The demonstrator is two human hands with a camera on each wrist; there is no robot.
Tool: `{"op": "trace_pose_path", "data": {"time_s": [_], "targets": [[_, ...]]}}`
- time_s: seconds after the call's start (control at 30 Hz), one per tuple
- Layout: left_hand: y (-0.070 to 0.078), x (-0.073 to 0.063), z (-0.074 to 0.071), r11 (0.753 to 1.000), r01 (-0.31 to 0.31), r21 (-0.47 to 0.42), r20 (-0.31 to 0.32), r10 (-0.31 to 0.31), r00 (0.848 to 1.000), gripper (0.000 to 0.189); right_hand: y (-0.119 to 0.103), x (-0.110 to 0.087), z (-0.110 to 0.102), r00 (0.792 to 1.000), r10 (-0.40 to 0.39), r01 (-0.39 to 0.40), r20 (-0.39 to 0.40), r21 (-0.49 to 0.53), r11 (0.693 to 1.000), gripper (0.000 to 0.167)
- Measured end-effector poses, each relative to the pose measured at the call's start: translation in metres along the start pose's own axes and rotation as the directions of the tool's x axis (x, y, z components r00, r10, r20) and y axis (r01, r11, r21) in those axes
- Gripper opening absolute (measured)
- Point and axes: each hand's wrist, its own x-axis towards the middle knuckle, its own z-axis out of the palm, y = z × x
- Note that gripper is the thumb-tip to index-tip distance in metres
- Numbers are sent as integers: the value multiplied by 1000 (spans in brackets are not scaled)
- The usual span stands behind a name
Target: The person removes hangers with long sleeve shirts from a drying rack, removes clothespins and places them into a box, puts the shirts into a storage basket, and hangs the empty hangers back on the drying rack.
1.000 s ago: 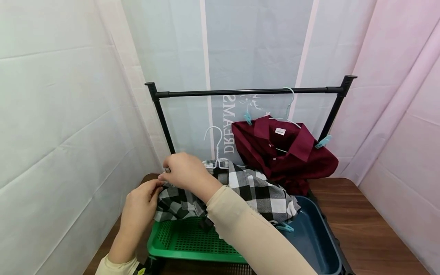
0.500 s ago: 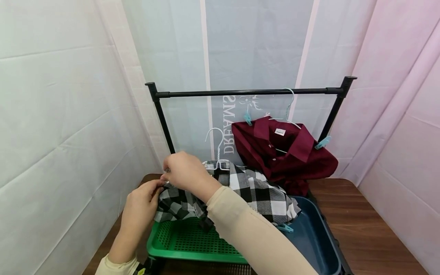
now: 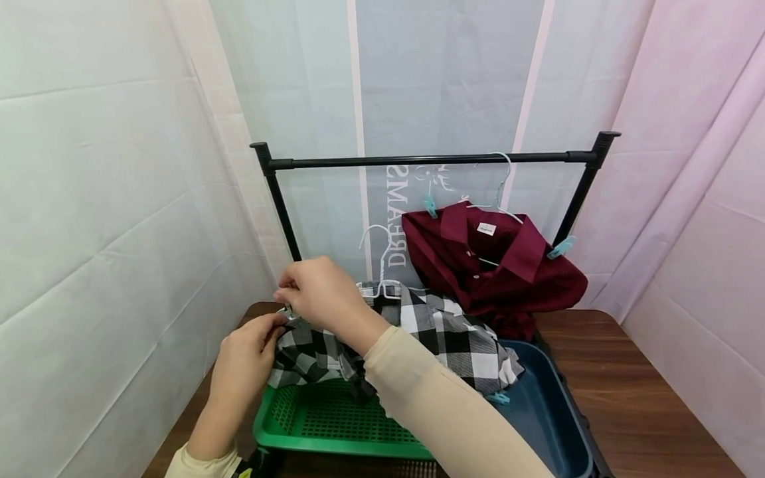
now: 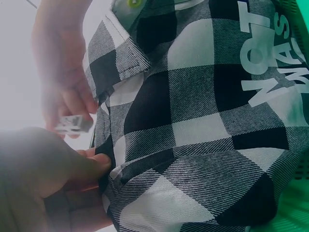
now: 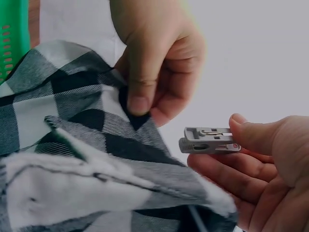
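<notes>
A black, white and grey checked shirt lies over a green basket, a white hanger rising from its collar. My left hand pinches the fabric at the shirt's left shoulder edge between thumb and fingers, plain in the right wrist view. Just above it, my right hand holds a grey clothespin between thumb and fingers. In the right wrist view the clothespin is close beside the cloth. White lettering shows on the shirt in the left wrist view.
A maroon shirt hangs from the black rack, with a blue clothespin at its shoulder. Beside the basket stands a dark blue tray. Another blue clothespin shows under the checked shirt's right side. Curtains surround the wooden table.
My right hand has risen slightly, away from the left hand. The white hanger's hook has shifted a little right and down. My left hand keeps its place on the shirt.
</notes>
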Motion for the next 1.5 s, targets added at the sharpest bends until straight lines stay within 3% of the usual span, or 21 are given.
{"op": "trace_pose_path", "data": {"time_s": [0.17, 0.33, 0.57, 0.7, 0.97, 1.13, 1.3, 1.5], "targets": [[0, 0, -1, 1000, 5, -11, -1, -5, 1000, 12, -6, -14, -14, 996, -64, 66, -57, 31, 997, 18], [0, 1, -3, 1000, 11, -3, 5, -11, 1000, 12, -5, -37, -31, 980, -148, 157, -136, 58, 986, 14], [-1, 0, -4, 999, 31, 14, 2, -31, 1000, 11, 11, -79, -59, 955, -196, 227, -221, 127, 965, 14], [0, -1, -4, 999, 33, 10, 11, -33, 999, 11, 25, -109, -76, 929, -210, 253, -304, 112, 961, 16], [-1, -1, -7, 999, 53, 1, 8, -53, 999, 12, 55, -162, -89, 921, -168, 195, -352, 42, 980, 25], [-2, -1, -6, 999, 46, 12, -1, -46, 999, 12, 78, -191, -94, 887, -178, 191, -427, -13, 982, 38], [-1, -1, -5, 1000, 20, 14, -21, -20, 1000, 11, 100, -223, -102, 875, -111, 94, -471, -59, 994, 46], [0, -2, -7, 1000, 22, 13, -25, -22, 999, 11, 123, -255, -105, 858, 27, -67, -512, -60, 996, 50]]}}
